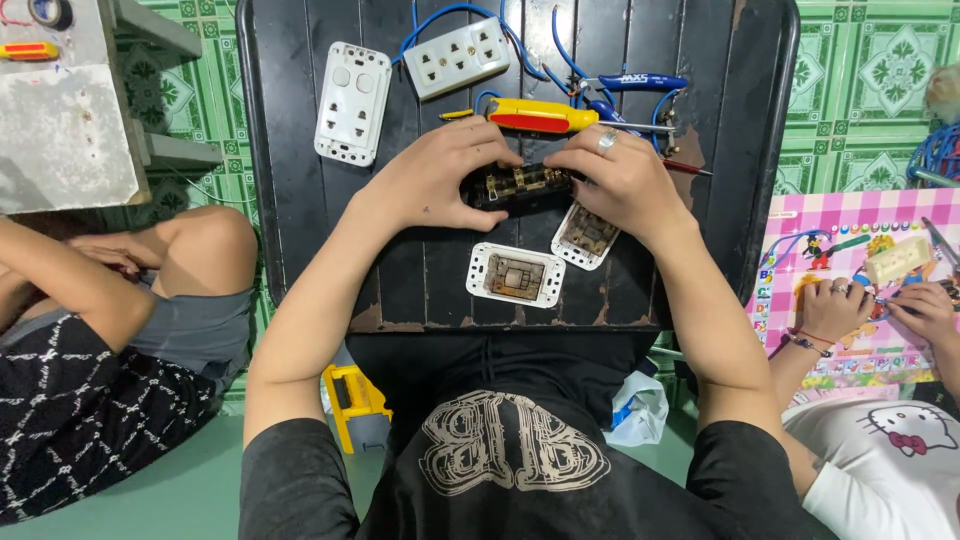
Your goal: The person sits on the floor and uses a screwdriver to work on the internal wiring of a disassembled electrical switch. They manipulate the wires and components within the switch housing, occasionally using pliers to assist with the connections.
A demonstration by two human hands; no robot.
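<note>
Centrally, both hands are gripping a dark, oblong socket body [520,187] with brassy metal contacts showing along its top. The left hand [430,180] is curling its fingers [490,150] closed over the block's left end, and the right hand [610,180], wearing a ring, is clamping its fingers [570,158] closed on the right end. The block is sitting just above the black slatted table [300,150]. Just below the fingers, two white rectangular plastic plates are lying flat: a switch frame [515,275] with a brownish centre and a tilted cover [585,236]. Just beyond the fingers, a yellow-and-red screwdriver [540,114] is resting, with blue-handled pliers [630,85], blue wire [440,15], a white triple outlet [457,58] and a glossy white socket plate [352,102] farther off.
</note>
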